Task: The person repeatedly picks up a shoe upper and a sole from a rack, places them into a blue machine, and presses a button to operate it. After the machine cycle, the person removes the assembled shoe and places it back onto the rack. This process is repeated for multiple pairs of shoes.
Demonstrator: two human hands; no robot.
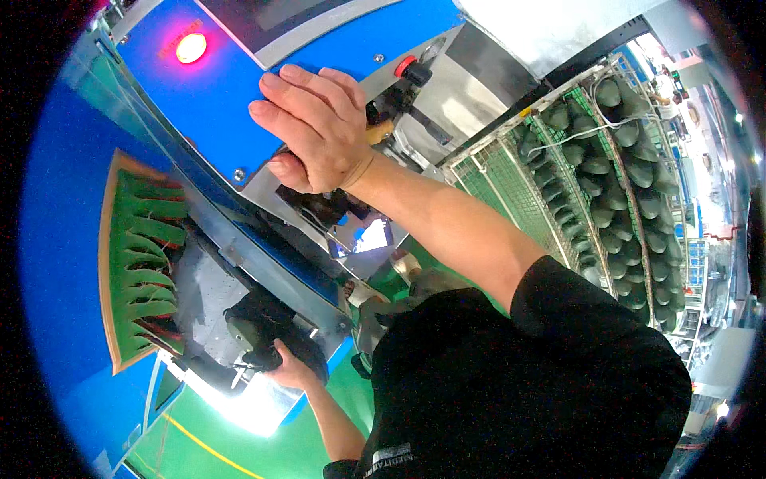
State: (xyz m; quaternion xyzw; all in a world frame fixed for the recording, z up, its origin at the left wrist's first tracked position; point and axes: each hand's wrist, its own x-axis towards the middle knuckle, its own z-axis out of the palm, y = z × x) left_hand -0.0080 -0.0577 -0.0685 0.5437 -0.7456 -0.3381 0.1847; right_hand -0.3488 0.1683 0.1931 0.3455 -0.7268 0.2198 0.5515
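Observation:
My right hand (317, 132) lies over the front edge of a machine's blue panel (215, 120), fingers stretched out and holding nothing. Low on the left, my left hand (292, 370) has its thumb and fingers closed at the edge of a dark shoe-like piece (254, 329). That piece sits by a grey work surface (203, 295), against a black rounded part, and its far side is hidden. A lit round lamp (191, 48) glows pink-red on the panel, beyond my right hand.
A wheeled-looking wire rack (511, 168) with several rows of dark shoe-shaped pieces (610, 191) stands at the right. Green curved flaps (148, 263) line a tan-edged holder at the far left. A red-and-black knob (408, 70) juts from the machine. Green floor (195, 423) shows below.

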